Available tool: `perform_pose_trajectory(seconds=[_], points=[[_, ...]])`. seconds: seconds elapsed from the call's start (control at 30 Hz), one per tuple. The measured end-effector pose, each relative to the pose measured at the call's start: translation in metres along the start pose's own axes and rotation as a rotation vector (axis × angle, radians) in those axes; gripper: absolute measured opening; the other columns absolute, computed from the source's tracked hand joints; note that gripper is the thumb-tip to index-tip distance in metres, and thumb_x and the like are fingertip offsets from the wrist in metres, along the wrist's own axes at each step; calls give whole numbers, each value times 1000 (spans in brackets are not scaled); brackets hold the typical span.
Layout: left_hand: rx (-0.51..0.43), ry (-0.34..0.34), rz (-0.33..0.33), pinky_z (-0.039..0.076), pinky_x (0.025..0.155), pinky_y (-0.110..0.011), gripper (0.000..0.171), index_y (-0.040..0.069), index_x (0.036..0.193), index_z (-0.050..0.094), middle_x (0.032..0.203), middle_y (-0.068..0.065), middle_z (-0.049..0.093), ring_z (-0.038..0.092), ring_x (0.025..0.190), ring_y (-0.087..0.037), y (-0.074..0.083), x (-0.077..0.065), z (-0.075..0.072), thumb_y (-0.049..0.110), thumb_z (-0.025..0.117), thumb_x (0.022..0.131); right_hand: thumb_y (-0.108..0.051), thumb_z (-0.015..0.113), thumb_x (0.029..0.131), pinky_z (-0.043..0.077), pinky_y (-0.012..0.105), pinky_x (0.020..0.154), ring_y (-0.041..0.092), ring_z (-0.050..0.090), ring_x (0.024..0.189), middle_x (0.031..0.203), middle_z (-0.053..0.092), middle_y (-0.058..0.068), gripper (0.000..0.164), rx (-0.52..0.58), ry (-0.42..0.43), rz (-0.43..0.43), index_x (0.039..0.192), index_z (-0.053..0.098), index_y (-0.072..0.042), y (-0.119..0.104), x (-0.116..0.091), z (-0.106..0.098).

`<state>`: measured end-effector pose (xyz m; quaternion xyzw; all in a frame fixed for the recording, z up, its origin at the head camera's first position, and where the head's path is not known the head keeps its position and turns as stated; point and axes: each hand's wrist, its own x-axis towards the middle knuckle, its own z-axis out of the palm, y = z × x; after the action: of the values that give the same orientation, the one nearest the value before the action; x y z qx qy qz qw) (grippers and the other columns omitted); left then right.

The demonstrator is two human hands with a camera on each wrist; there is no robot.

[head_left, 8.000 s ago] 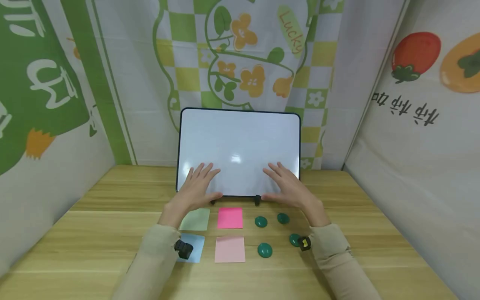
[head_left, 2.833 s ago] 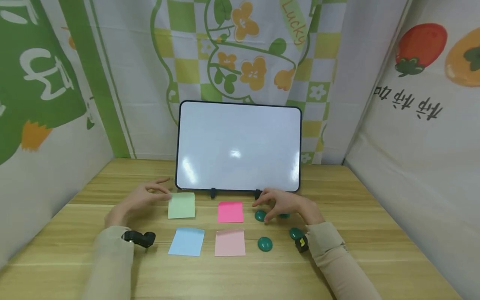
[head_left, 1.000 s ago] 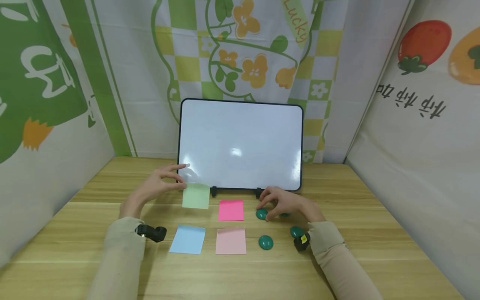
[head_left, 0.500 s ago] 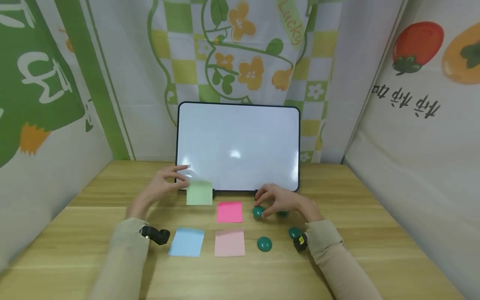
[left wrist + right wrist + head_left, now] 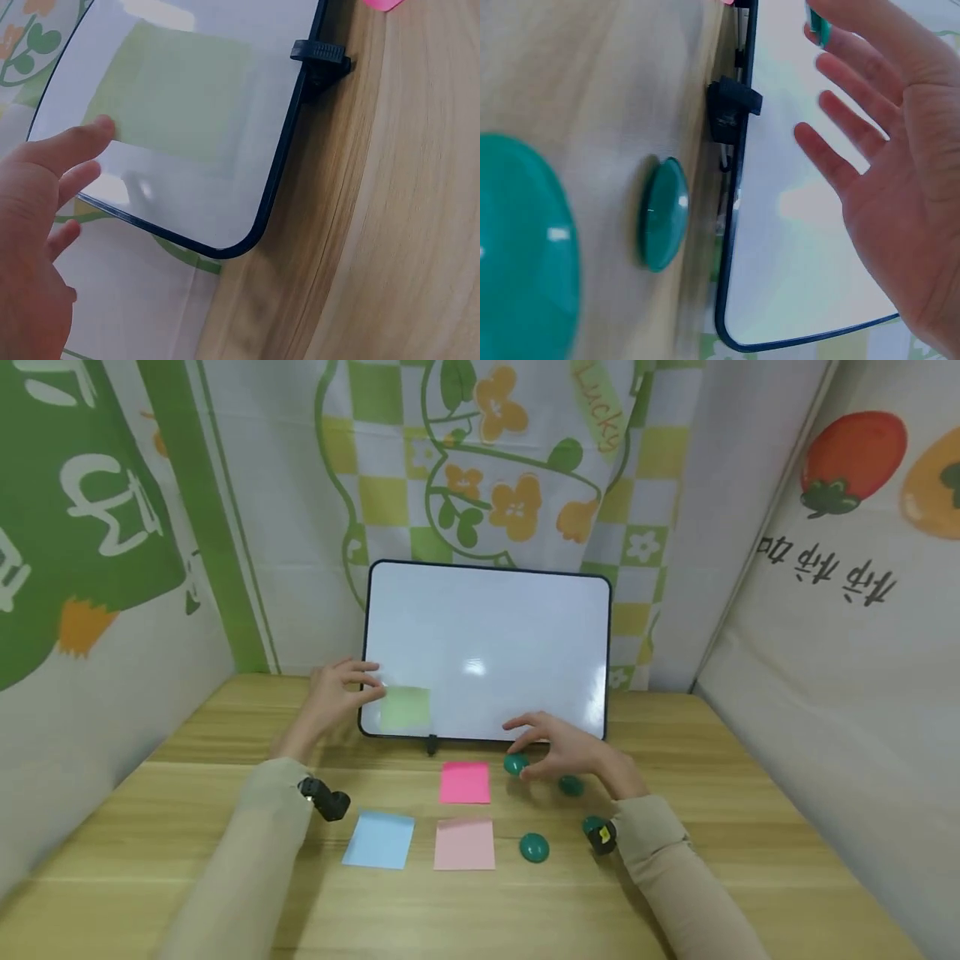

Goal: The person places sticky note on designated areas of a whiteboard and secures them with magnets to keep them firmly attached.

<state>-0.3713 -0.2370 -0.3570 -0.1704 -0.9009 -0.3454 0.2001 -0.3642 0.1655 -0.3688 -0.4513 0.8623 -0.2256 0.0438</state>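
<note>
My left hand [image 5: 334,700] pinches the left edge of a light green sticky note [image 5: 406,708] in front of the lower left of a whiteboard [image 5: 487,643]. In the left wrist view the sticky note [image 5: 176,90] appears close to the board; whether it touches all over I cannot tell. My right hand [image 5: 562,748] pinches a round green magnet [image 5: 515,764] between thumb and forefinger, raised off the table near the board's lower edge. In the right wrist view only a sliver of that magnet [image 5: 821,28] shows past the fingers, and the other fingers are spread.
On the wooden table [image 5: 420,918] lie a hot pink note [image 5: 465,783], a blue note [image 5: 380,840] and a pale pink note [image 5: 465,844]. More green magnets lie to the right, including one in front [image 5: 534,847] and one behind [image 5: 572,786]. Black feet [image 5: 432,744] support the whiteboard.
The green note was lifted from the table and carried right and up to the board's lower left. The right hand moved onto a magnet, then raised it slightly toward the board.
</note>
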Motion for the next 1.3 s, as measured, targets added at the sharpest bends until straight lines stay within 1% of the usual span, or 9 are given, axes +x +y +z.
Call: perform_pose_trajectory(seconds=[0.1,0.23,0.33,0.4,0.53,0.8,1.03,1.2,1.3], points=[[37,26,27,4,118,-68,17,5,96,75,145,-20,53,25,144,-49,0,5,0,22,71,92,-23,81,84,32,57,118,32,27,149,155,43,6,32,-26,58,-32,114,74,-16,-3,3,-2],[70,62,44,-5,116,-72,16,6,94,74,149,-21,47,19,146,-52,3,11,1,21,69,93,-19,82,82,27,60,119,32,14,154,160,36,6,35,-38,147,-82,115,73,-13,-6,10,-4],[91,69,69,-4,116,-73,17,7,93,74,150,-20,46,20,146,-51,7,16,0,22,69,93,-15,83,80,26,61,120,32,9,155,162,32,7,37,-46,206,-118,115,73,-11,-8,16,-4],[108,66,86,-3,116,-74,18,6,94,75,150,-20,46,21,146,-51,10,20,-1,23,70,93,-16,83,80,26,60,120,31,9,155,162,32,7,37,-68,237,-138,115,73,-11,-9,19,-4],[122,59,93,-1,115,-74,19,4,94,74,150,-20,47,22,145,-51,16,27,-3,23,69,93,-20,83,82,29,58,119,31,13,155,160,35,9,36,-124,302,-195,115,73,-11,-11,27,-5],[110,35,63,-4,119,-70,20,4,96,74,150,-19,47,19,148,-47,22,38,-8,24,68,94,-19,84,79,33,56,118,43,31,146,154,43,18,42,-262,496,-349,117,71,-8,-10,47,-1],[118,33,85,-2,121,-65,19,5,95,74,148,-18,49,20,148,-46,23,47,-8,23,69,94,-20,84,79,39,57,113,38,35,145,151,45,17,43,-365,601,-368,118,69,-7,-11,60,0],[187,33,134,3,121,-66,16,5,92,74,143,-19,54,26,145,-46,23,53,-4,21,69,93,-22,82,82,41,52,113,36,40,143,149,48,16,42,-442,642,-374,118,69,-6,-13,71,2],[220,60,166,4,120,-68,14,5,89,73,142,-21,53,28,145,-46,22,55,-3,18,70,92,-22,81,83,42,50,112,35,42,141,148,49,16,42,-485,664,-382,120,68,-6,-14,79,2]])
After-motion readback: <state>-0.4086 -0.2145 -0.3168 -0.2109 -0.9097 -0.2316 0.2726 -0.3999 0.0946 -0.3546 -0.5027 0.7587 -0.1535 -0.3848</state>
